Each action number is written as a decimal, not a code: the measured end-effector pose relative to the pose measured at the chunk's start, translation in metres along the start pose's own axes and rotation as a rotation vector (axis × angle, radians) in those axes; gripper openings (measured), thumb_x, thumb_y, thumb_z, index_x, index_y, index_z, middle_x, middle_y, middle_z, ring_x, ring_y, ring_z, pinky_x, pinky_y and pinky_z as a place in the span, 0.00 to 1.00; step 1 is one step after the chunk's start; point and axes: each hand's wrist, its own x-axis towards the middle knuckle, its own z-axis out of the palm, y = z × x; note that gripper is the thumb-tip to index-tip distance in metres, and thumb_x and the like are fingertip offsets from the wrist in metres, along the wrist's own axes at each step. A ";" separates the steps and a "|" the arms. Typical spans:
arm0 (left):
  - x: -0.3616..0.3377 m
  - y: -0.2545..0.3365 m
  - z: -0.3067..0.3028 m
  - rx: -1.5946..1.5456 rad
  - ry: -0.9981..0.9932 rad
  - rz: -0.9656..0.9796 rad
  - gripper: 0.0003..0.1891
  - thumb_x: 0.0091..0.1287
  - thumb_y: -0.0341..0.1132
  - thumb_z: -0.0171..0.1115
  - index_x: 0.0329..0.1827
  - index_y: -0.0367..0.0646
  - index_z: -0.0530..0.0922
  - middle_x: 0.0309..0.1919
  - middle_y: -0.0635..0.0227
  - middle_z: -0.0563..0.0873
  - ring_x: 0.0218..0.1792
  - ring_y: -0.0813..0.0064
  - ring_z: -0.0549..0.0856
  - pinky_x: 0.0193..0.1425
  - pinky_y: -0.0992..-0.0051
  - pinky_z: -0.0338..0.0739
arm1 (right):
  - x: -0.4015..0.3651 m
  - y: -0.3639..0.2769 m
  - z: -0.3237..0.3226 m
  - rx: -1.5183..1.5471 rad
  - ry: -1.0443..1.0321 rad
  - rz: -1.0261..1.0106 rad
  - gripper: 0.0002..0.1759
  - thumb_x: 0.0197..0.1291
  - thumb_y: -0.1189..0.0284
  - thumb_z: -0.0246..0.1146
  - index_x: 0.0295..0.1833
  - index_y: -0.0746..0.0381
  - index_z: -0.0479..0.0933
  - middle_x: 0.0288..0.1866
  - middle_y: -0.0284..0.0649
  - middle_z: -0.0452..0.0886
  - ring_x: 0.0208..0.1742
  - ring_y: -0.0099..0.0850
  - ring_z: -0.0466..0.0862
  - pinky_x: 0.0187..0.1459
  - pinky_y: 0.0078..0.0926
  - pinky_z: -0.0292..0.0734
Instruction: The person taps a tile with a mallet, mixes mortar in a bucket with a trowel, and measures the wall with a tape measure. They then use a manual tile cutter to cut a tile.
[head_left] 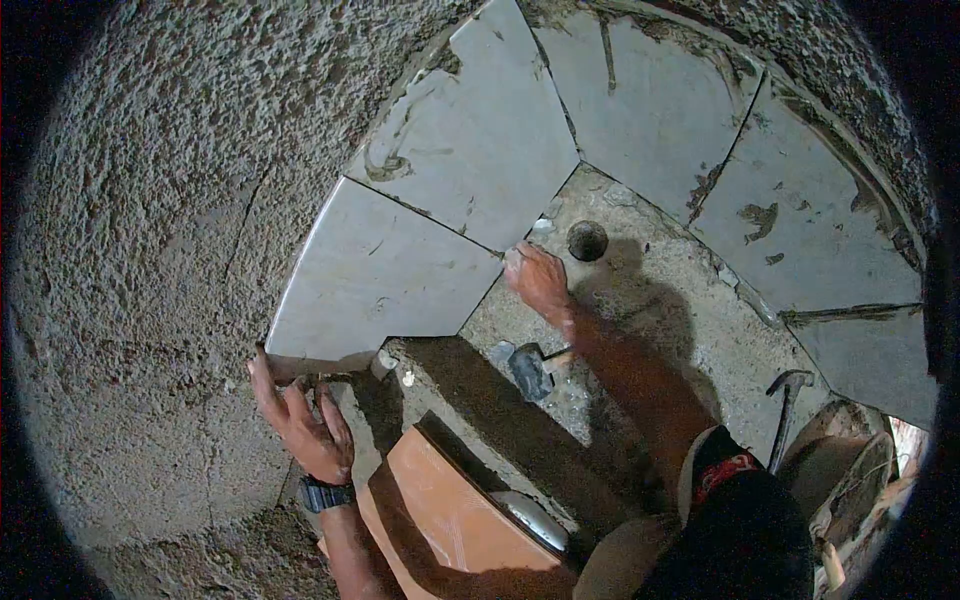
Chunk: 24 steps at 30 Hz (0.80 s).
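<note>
Head view: left hand (304, 425), fingers loosely spread, at lower-left corner of pale grey angular tile (370, 275); right hand (538, 282), fingers bunched, at upper-right corner, hold unclear.

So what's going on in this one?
A person has both hands at a pale cut tile. The left hand, with a watch on its wrist, is at the lower outer corner; the right hand has its fingertips at the inner corner, by the seam with the next tile. More pale tiles curve around the rough floor, where a mallet and a claw hammer can be seen.
</note>
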 end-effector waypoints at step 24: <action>0.068 0.106 0.003 -1.176 -0.086 -0.824 0.15 0.65 0.27 0.63 0.55 0.33 0.78 0.54 0.55 0.82 0.55 0.66 0.80 0.61 0.67 0.72 | 0.025 -0.200 -0.150 0.886 0.148 -0.025 0.09 0.59 0.75 0.63 0.44 0.67 0.80 0.38 0.49 0.81 0.40 0.43 0.83 0.42 0.34 0.77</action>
